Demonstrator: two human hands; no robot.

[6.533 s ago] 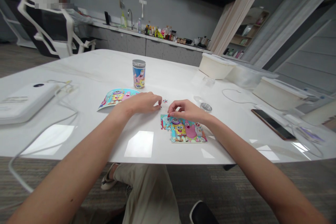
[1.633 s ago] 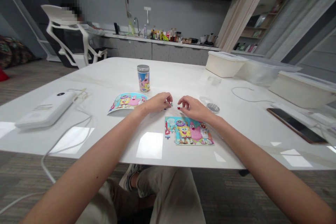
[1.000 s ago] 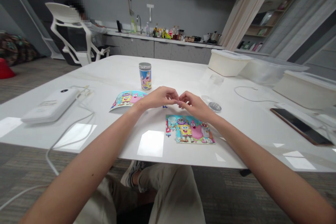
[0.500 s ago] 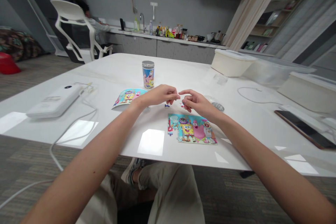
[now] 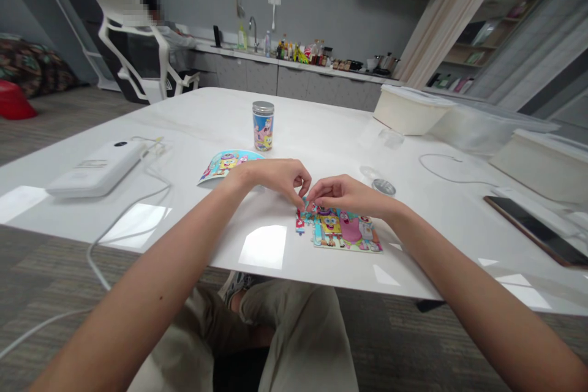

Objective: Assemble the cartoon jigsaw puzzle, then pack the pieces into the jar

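A cartoon jigsaw puzzle (image 5: 351, 229) lies near the table's front edge, its left side uneven. My left hand (image 5: 287, 180) is closed, thumb and forefinger pinching at the puzzle's upper left corner. My right hand (image 5: 344, 194) comes in from the other side, its fingers pressed together on the same corner and nearly touching the left fingertips. The fingers hide most of the pieces there. Behind my left wrist lies a curved picture sheet (image 5: 225, 162) with the same characters. Beyond it stands a cartoon-printed can (image 5: 263, 128) with a silver lid.
A round metal lid (image 5: 384, 187) and clear plastic bits lie right of my hands. A white power device (image 5: 98, 168) with cables sits at left. Far right are a phone (image 5: 533, 226) and cream storage boxes (image 5: 411, 109). A person sits by a white chair (image 5: 133, 12) behind.
Both hands have moved down and nearer to me, from above the table behind the puzzle onto its upper left corner. The loose pieces seen near the fingers before are out of sight.
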